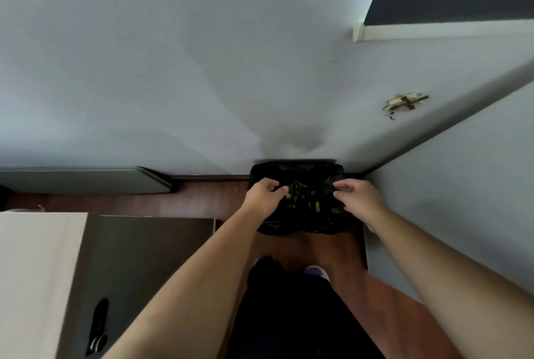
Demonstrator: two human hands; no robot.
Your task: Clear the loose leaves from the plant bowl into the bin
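Observation:
A black bin [297, 169] lined with a black bag stands on the floor in the corner, against the wall. Both my hands hover over its opening. My left hand [264, 195] has its fingers curled, and green and yellow loose leaves [296, 189] sit right at its fingertips. More leaves [316, 207] lie lower inside the bin. My right hand [357, 195] is over the bin's right side, fingers bent and slightly apart, with nothing visible in it. The plant bowl is out of view.
A grey wall [202, 69] rises behind the bin and another wall [462, 185] closes in on the right. A dark cabinet [144, 257] and a pale surface [37, 272] stand to the left. My feet [316, 272] are on the wooden floor.

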